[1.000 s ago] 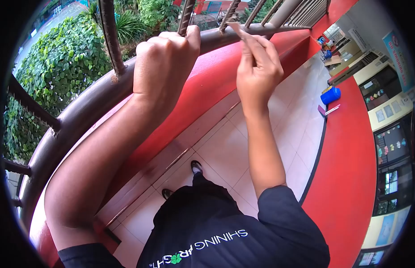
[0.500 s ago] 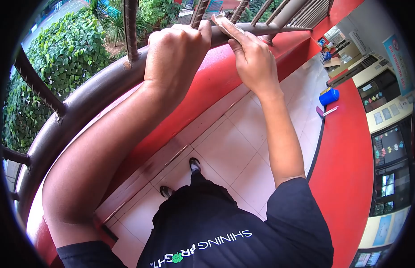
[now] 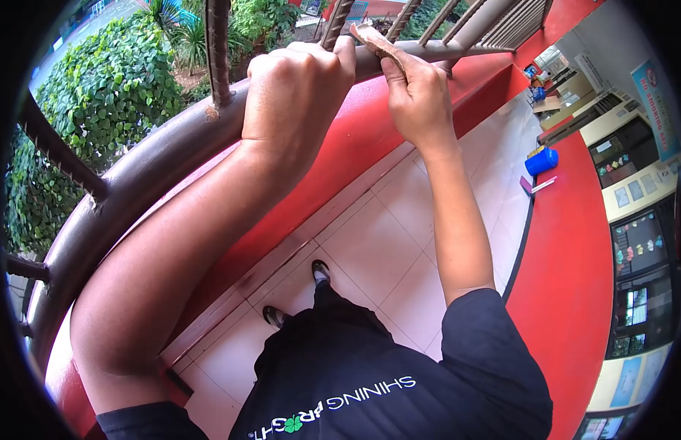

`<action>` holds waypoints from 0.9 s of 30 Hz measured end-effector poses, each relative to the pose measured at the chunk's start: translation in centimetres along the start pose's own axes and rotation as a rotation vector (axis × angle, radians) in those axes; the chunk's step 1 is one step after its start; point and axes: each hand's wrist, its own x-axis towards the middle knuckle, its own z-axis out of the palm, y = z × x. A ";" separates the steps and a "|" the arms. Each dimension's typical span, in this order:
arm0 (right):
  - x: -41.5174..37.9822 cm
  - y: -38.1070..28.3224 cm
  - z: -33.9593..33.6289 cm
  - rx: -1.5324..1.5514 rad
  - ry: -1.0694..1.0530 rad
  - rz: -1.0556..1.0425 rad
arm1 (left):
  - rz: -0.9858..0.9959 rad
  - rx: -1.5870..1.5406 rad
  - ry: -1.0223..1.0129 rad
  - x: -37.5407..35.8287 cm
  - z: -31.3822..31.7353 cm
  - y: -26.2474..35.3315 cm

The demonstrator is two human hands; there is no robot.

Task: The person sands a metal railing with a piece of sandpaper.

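My left hand (image 3: pixel 293 95) is clenched around the brown horizontal railing bar (image 3: pixel 157 165), next to a twisted upright bar (image 3: pixel 218 51). My right hand (image 3: pixel 417 99) pinches a small tan sheet, apparently sandpaper (image 3: pixel 373 38), and presses it against the top of the same railing bar, just right of the left hand. Both arms reach up from my black shirt at the bottom of the view.
Below the railing runs a red curved wall (image 3: pixel 340 147) over a beige tiled floor (image 3: pixel 384 242). A blue container (image 3: pixel 540 160) stands on the floor by a second red wall (image 3: pixel 575 279). Green bushes (image 3: pixel 98 95) lie beyond the bars.
The right hand, first held raised off the rail with the sheet, has come down and left onto the railing bar beside the left hand. The left hand keeps its grip.
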 end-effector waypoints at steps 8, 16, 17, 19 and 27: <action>0.1 0.3 0.5 0.034 0.058 -0.022 | 0.001 0.003 -0.025 0.2 0.0 0.0; -0.2 1.0 0.9 0.012 0.084 -0.049 | 0.000 0.066 0.052 0.1 0.6 0.2; 0.1 0.5 1.1 -0.028 0.056 -0.023 | 0.013 0.064 0.063 0.0 0.6 0.1; -0.8 1.3 1.0 0.021 0.100 -0.088 | 0.008 0.056 0.077 0.0 0.6 0.0; 0.0 -0.1 0.6 -0.020 0.033 0.078 | 0.001 0.021 0.086 -0.1 0.9 0.1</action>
